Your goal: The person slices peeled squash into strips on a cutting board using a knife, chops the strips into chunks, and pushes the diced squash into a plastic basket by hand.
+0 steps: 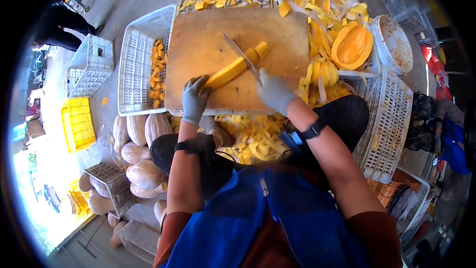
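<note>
On the wooden cutting board (208, 34) lies a long peeled strip of orange squash (228, 73). My left hand (195, 99), in a grey glove, has its fingers closed around the strip's near left end. Gripped by its handle in my gloved right hand (275, 91) is a knife (238, 49), its blade crossing the strip toward the far right end. Beyond the blade sits a short cut chunk (262, 49), close against the rest of the strip. The knife's handle is mostly hidden in my fingers.
Left of the board, a white crate (135, 64) holds orange squash cubes (157, 72). Peelings (322, 0) pile up at the right around a halved squash (352, 44), beside a white bucket (394, 39). Whole squashes (144, 173) lie at lower left. A person's dark-clothed leg (62, 25) shows at upper left.
</note>
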A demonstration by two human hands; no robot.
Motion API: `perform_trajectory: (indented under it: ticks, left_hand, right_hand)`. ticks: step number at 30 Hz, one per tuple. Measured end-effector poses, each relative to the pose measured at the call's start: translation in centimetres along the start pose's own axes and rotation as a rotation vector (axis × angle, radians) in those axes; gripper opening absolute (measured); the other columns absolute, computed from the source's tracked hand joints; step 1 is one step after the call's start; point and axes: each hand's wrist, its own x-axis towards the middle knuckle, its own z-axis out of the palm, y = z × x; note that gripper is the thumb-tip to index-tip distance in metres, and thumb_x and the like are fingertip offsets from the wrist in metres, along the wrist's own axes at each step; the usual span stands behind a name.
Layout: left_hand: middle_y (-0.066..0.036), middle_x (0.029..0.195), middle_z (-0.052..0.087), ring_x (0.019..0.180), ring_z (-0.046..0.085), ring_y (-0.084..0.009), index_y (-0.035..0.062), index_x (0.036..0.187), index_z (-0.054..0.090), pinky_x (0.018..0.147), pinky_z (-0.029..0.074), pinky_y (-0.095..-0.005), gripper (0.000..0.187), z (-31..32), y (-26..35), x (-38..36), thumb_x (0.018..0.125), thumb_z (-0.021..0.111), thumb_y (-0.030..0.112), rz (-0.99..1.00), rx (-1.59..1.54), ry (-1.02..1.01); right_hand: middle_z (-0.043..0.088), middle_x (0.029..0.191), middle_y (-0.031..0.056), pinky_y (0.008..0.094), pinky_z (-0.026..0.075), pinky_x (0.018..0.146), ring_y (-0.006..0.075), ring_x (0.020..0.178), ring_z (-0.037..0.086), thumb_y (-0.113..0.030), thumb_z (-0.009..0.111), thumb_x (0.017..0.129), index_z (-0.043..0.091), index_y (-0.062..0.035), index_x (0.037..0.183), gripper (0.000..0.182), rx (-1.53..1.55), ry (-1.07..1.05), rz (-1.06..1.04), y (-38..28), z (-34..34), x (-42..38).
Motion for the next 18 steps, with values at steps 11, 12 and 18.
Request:
perform_trajectory:
  ticks: [11,12,18]
  left_hand:
    - [-0.012,0.109,0.062,0.105,0.053,-0.0326,0.014,0.11,0.067,0.092,0.045,-0.0381,0.037,0.5,0.2,-0.3,0.073,0.071,0.013,-0.029,0.001,0.082]
    - [-0.012,0.109,0.062,0.105,0.053,-0.0326,0.0145,0.11,0.067,0.092,0.045,-0.0383,0.037,0.8,0.5,-0.7,0.073,0.071,0.013,-0.063,-0.005,0.085]
    - [-0.012,0.109,0.062,0.105,0.053,-0.0323,0.0125,0.113,0.065,0.091,0.044,-0.0377,0.04,1.2,1.9,-1.5,0.074,0.071,0.015,-0.036,0.078,0.126]
  right_hand:
    - [0.061,0.073,0.0266,0.0524,0.047,0.064,0.0451,0.069,0.06,-0.027,0.044,0.093,0.045,0.0022,0.113,0.035,-0.021,0.005,-0.043,-1.6,1.3,-0.8]
    - [0.061,0.073,0.0266,0.0523,0.047,0.064,0.0451,0.069,0.059,-0.027,0.044,0.093,0.045,0.0026,0.112,0.035,-0.026,0.033,-0.04,-3.5,-0.1,-2.4]
    - [0.061,0.071,0.0253,0.052,0.047,0.062,0.0444,0.067,0.06,-0.029,0.043,0.094,0.046,0.0017,0.104,0.032,-0.06,-0.082,-0.001,-4.2,2.3,-1.9]
